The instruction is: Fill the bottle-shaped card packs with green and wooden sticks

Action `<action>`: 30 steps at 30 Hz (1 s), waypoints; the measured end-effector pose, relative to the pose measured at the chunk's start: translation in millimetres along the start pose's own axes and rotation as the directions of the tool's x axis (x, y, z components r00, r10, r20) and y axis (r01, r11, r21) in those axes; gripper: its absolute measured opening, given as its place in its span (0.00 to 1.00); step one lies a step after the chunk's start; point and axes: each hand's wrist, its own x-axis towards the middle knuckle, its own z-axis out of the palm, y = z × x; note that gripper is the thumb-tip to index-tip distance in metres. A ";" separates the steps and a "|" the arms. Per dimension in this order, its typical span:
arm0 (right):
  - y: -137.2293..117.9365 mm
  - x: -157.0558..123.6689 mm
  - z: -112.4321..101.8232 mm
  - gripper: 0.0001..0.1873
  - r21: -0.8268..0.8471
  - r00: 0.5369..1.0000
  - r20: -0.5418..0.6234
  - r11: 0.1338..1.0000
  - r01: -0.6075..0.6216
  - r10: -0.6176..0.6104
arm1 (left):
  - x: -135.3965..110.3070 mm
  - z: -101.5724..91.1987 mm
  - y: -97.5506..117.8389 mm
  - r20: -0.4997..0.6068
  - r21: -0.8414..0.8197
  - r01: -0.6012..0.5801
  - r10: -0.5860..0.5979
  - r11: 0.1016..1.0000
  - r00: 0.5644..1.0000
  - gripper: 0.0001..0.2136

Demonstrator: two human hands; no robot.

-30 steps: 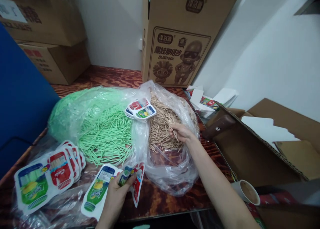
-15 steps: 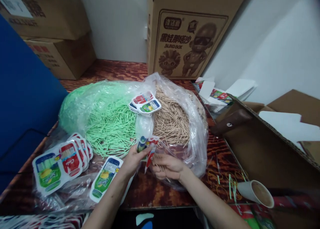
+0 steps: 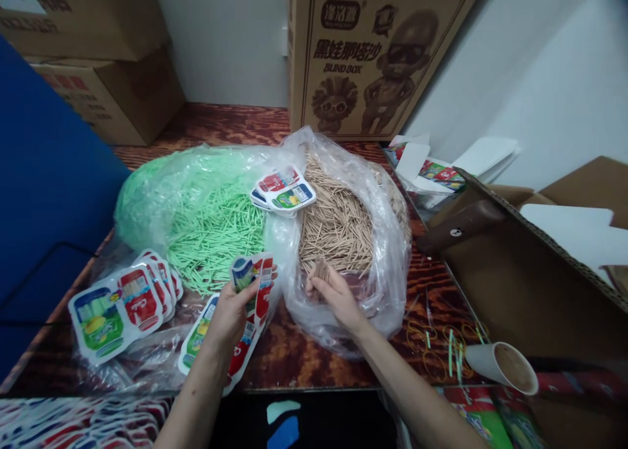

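Two bare hands work side by side at the centre of the frame, each closed on something of its own. The left hand (image 3: 235, 308) pinches a printed packet (image 3: 263, 292), green on one half and red on the other, with the thumb across its face and the fingers hidden behind. The right hand (image 3: 338, 298) grips a small bunch of brown sticks (image 3: 322, 270) between curled fingers and thumb; how many it holds cannot be told.

The bunch is to the right of the packet at nearly the same height in the frame, near but apart, a narrow gap between them. The packet's long axis runs roughly up and down the picture, its top leaning right, and it looks bent between its halves; whether its mouth gapes cannot be made out. The stick ends appear to point toward the top of the frame.

Just above the right hand spreads a heap of brown sticks (image 3: 338, 230) in a clear plastic bag (image 3: 385, 266). Left of centre, beyond the left hand, lies a heap of green sticks (image 3: 216, 239). A second packet (image 3: 196, 338) rests on the wooden table (image 3: 304, 370), partly covered by the left hand and forearm, while a fanned pile of packets (image 3: 101, 328) sits at lower left.
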 end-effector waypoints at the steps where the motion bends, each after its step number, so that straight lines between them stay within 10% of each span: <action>1: 5.3 0.6 -0.7 0.07 -0.081 0.997 -0.034 0.995 0.062 -0.065 | -2.9 -1.9 0.1 -0.010 -0.005 0.008 -0.008 1.000 1.000 0.16; 12: 28.2 -15.3 -2.0 0.06 -0.377 0.969 -0.117 0.913 0.158 -0.216 | -17.7 -26.0 -19.4 -0.082 0.009 0.091 -0.090 0.996 0.993 0.19; 30: 36.4 -17.4 -3.4 0.08 -0.373 0.979 -0.085 0.917 0.143 -0.187 | -24.2 -27.8 -30.7 -0.080 0.086 0.057 -0.050 0.995 0.996 0.17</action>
